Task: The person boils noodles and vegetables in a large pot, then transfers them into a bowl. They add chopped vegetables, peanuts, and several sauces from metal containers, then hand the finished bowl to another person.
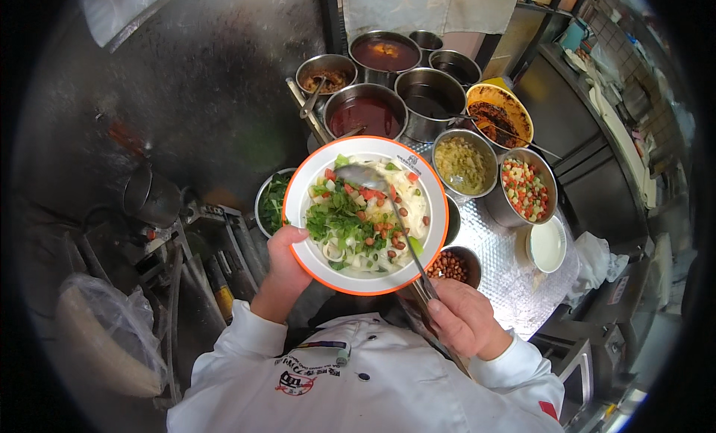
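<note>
My left hand [286, 265] grips the lower left rim of a white bowl [296, 175] with an orange edge. Inside lie pale wide noodles [413, 209], chopped green herbs [330, 215], diced red and pale vegetables, and peanuts [383, 227]. In my right hand [461, 315] is the handle of a long metal spoon [361, 175]. Its head rests over the food near the bowl's far side, and its handle crosses the right rim. Part of a metal bowl of leafy greens [273, 201] is hidden behind the white bowl. Close to my right hand sits a container of peanuts [447, 267].
Beyond the bowl stand several metal pots, including one of red liquid [366, 117] and one of dark liquid [428, 100]. Right of them are a yellow bowl of chili paste [498, 117], pickled greens [465, 164], diced vegetables [524, 189] and a white bowl [547, 245]. A plastic-covered bundle [106, 338] lies left.
</note>
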### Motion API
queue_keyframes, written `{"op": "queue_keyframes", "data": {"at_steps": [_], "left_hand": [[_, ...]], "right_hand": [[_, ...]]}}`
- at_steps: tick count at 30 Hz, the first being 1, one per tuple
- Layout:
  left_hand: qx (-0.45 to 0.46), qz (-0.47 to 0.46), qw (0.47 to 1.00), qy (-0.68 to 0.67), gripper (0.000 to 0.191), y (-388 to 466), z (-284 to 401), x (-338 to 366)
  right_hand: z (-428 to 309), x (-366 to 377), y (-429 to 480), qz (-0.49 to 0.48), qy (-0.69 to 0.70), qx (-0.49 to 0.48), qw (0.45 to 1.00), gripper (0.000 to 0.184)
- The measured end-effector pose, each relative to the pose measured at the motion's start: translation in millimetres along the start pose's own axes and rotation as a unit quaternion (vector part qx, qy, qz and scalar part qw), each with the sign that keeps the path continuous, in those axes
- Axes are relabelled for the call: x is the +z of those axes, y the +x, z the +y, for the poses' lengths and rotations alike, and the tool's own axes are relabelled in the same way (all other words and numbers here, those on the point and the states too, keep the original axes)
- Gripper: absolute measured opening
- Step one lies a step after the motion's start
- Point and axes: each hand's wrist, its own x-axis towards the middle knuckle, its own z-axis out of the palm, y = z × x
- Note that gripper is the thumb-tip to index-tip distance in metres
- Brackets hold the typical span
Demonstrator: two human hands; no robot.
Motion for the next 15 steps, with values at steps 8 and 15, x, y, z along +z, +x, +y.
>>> {"op": "queue_keyframes", "data": {"at_steps": [8, 15], "left_hand": [[0.046, 0.007, 0.999, 0.024, 0.064, -6, 4, 24], [0.116, 0.005, 0.993, 0.015, 0.067, -9, 37, 24]], "right_hand": [[-1, -6, -20, 0.069, -0.068, -0.01, 0.995, 0.037], [64, -37, -39, 0.279, 0.029, 0.32, 0.905, 0.026]]}}
